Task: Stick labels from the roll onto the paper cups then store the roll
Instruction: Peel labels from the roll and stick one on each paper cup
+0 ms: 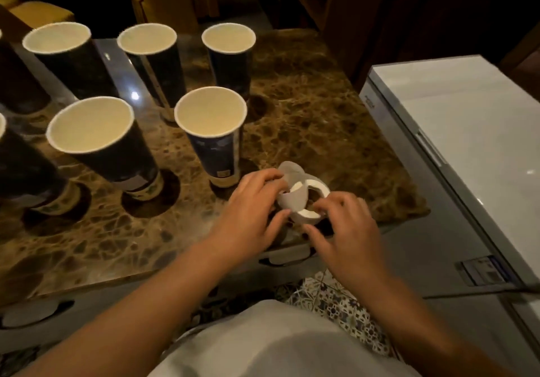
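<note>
While both hands are working at the near edge of a marbled counter (306, 119), a person is picking at a roll of labels (306, 201) lying w/ its open core facing up, just in front of the nearest paper cup (211, 131). Left hand (251, 204) is curling its fingers (270, 179) round the loose strip of white backing paper (289, 172), which is arching up and over the roll; right hand (346, 230) is bending its fingertips (321, 205) onto the roll's near rim, apparently steadying it. Whether a label is already pinched free can't be told; blur is hiding the detail.

Roll is looking light and stiff-cored, probably cardboard, so it's likely to skate on the polished stone unless pinned down; best hold seems to be across the rim or through the core. Backing strip is looking thin, floppy and easy to tear, and any peeled label is probably going to curl and cling to skin, so edge-only handling appears wise.

Five tall dark cups are standing upright in full view, approx. two rows, more at left edge cut off by the frame. All visible interiors are showing pale, bare lining w/ nothing inside. Being empty, they're probably tippy; a bracing hand may be needed when pressing a label on. A white chest-style appliance (455, 119) is sitting just right of the counter.
</note>
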Motion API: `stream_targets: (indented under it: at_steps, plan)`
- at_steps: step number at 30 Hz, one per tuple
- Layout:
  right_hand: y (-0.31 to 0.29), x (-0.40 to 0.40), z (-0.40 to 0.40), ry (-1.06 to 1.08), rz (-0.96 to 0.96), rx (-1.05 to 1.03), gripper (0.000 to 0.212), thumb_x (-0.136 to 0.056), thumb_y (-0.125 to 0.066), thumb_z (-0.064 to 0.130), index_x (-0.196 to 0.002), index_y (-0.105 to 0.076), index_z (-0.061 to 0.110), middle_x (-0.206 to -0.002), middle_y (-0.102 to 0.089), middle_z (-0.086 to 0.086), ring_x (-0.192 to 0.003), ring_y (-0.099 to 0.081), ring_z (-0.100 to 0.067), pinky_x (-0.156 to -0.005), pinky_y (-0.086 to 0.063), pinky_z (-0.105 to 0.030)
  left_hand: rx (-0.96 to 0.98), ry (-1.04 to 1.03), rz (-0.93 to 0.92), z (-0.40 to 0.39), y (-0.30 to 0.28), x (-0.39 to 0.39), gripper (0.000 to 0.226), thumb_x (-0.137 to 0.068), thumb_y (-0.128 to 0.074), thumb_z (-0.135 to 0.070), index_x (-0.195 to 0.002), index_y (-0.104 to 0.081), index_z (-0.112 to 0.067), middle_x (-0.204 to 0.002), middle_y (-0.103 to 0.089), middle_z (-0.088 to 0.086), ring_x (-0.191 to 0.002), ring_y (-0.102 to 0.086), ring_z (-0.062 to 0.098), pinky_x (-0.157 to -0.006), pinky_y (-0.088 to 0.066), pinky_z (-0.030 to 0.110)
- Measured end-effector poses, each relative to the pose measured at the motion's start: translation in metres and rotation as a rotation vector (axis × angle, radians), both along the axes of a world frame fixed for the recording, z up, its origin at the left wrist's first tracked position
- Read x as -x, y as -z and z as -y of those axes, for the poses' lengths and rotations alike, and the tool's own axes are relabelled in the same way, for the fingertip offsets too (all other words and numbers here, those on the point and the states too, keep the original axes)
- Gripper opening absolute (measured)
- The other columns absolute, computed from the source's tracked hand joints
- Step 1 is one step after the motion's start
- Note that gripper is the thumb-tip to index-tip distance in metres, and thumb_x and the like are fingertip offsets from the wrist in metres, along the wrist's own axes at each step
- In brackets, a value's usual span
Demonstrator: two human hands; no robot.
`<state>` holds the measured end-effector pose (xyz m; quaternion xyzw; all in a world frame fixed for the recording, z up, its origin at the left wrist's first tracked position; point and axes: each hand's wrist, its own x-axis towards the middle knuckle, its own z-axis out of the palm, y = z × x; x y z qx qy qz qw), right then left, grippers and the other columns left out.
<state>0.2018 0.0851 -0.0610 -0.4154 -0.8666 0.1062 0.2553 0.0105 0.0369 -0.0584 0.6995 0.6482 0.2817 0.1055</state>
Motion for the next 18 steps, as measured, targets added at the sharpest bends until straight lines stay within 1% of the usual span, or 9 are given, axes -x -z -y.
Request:
stream_targets:
  at_steps: [2,4,6,8,11,14,16,18]
  plan:
    - [0.004,-0.009,-0.01,-0.075,0.046,-0.007,0.028,-0.081,-0.07,0.025,-0.107,-0.065,0.016,-0.107,-0.057,-0.003,-0.091,-0.059,-0.021,-0.07,-0.054,-0.033,-0.002,-0.003,-0.007,-0.005,0.004,-0.003,0.031,-0.085,-0.061,-0.03,-0.111,-0.063,-0.014,-0.131,-0.053,0.007,-0.123,-0.047,0.025,-0.102,-0.044,0.042]
    - [0.003,-0.014,-0.02,-0.154,0.061,-0.032,0.023,-0.083,-0.069,0.022,-0.105,-0.067,0.016,-0.104,-0.057,-0.004,-0.087,-0.059,-0.021,-0.066,-0.054,-0.032,-0.014,-0.01,-0.009,-0.006,0.005,-0.005,0.023,-0.084,-0.063,-0.029,-0.101,-0.066,-0.014,-0.125,-0.057,0.007,-0.119,-0.05,0.028,-0.094,-0.048,0.05]
    - [0.0,-0.017,-0.032,-0.257,0.065,-0.026,0.021,-0.082,-0.07,0.02,-0.103,-0.068,0.016,-0.102,-0.057,-0.004,-0.084,-0.057,-0.02,-0.063,-0.053,-0.031,-0.054,0.008,-0.028,-0.004,0.006,-0.005,0.018,-0.084,-0.062,-0.031,-0.095,-0.065,-0.017,-0.124,-0.057,0.006,-0.117,-0.05,0.03,-0.091,-0.048,0.051]
    - [-0.002,-0.019,-0.048,-0.376,0.083,-0.007,0.022,-0.083,-0.07,0.02,-0.105,-0.068,0.017,-0.104,-0.058,-0.004,-0.086,-0.057,-0.021,-0.065,-0.052,-0.032,-0.085,0.037,-0.058,-0.001,0.003,-0.006,0.018,-0.085,-0.06,-0.034,-0.094,-0.064,-0.019,-0.125,-0.056,0.002,-0.119,-0.047,0.028,-0.092,-0.045,0.047]
    - [-0.003,-0.022,-0.076,-0.536,0.095,0.047,0.028,-0.084,-0.07,0.015,-0.112,-0.069,0.017,-0.118,-0.059,-0.008,-0.095,-0.06,-0.022,-0.075,-0.053,-0.032,-0.072,0.064,-0.107,0.001,-0.004,-0.011,0.018,-0.085,-0.06,-0.038,-0.098,-0.063,-0.026,-0.128,-0.056,-0.008,-0.125,-0.041,0.024,-0.091,-0.034,0.042]
    - [-0.005,-0.02,-0.096,-0.659,0.056,0.143,0.032,-0.086,-0.066,0.014,-0.118,-0.069,0.019,-0.133,-0.056,-0.008,-0.111,-0.059,-0.019,-0.089,-0.052,-0.031,0.001,0.048,-0.065,0.0,-0.014,-0.018,0.018,-0.086,-0.055,-0.042,-0.099,-0.062,-0.033,-0.121,-0.058,-0.02,-0.128,-0.038,0.018,-0.088,-0.025,0.037]
    - [-0.006,-0.016,-0.106,-0.7,0.045,0.173,0.033,-0.087,-0.067,0.014,-0.119,-0.069,0.022,-0.136,-0.056,-0.005,-0.118,-0.057,-0.017,-0.096,-0.05,-0.031,0.037,-0.011,0.009,-0.005,-0.016,-0.024,0.017,-0.085,-0.052,-0.044,-0.096,-0.061,-0.035,-0.116,-0.06,-0.017,-0.126,-0.04,0.013,-0.088,-0.027,0.039]
    - [-0.006,-0.013,-0.111,-0.647,-0.027,0.29,0.042,-0.085,-0.07,0.008,-0.122,-0.066,0.027,-0.137,-0.055,0.002,-0.123,-0.054,-0.01,-0.102,-0.047,-0.03,0.08,-0.099,0.153,-0.01,-0.018,-0.028,0.019,-0.085,-0.053,-0.046,-0.092,-0.063,-0.032,-0.114,-0.061,-0.015,-0.12,-0.048,0.009,-0.093,-0.033,0.046]
